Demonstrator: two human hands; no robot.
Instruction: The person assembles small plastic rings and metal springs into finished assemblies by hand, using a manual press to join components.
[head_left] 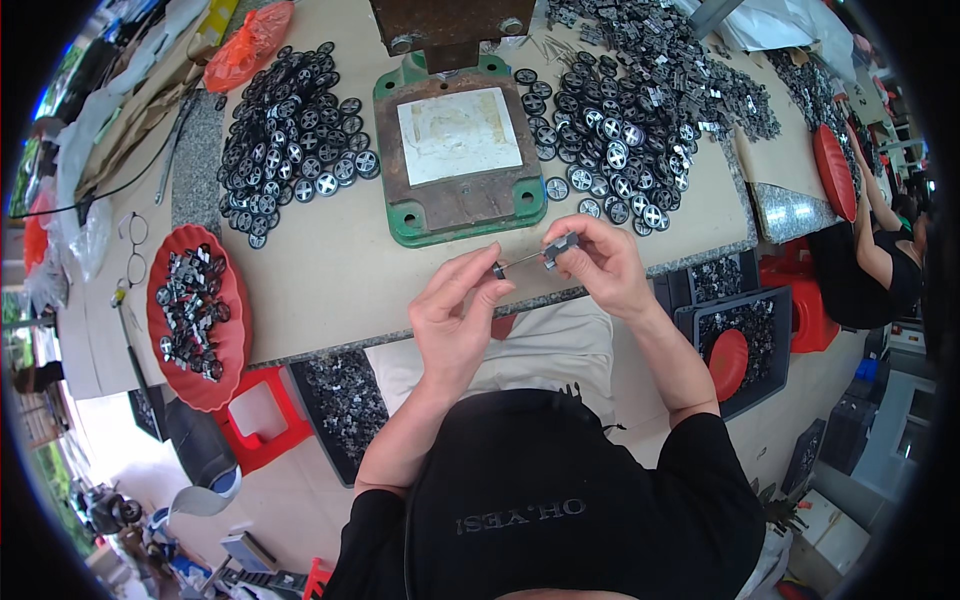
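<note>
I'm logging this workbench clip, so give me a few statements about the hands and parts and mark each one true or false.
1. The left hand and right hand hold a thin metal axle between them. True.
2. The red tray at the left holds only wheels. False: it holds small dark metal pieces.
3. Piles of black wheels lie on both sides of the green-edged press base. True.
4. The right hand rests flat on the table. False: it is raised, pinching a small grey part.
</note>
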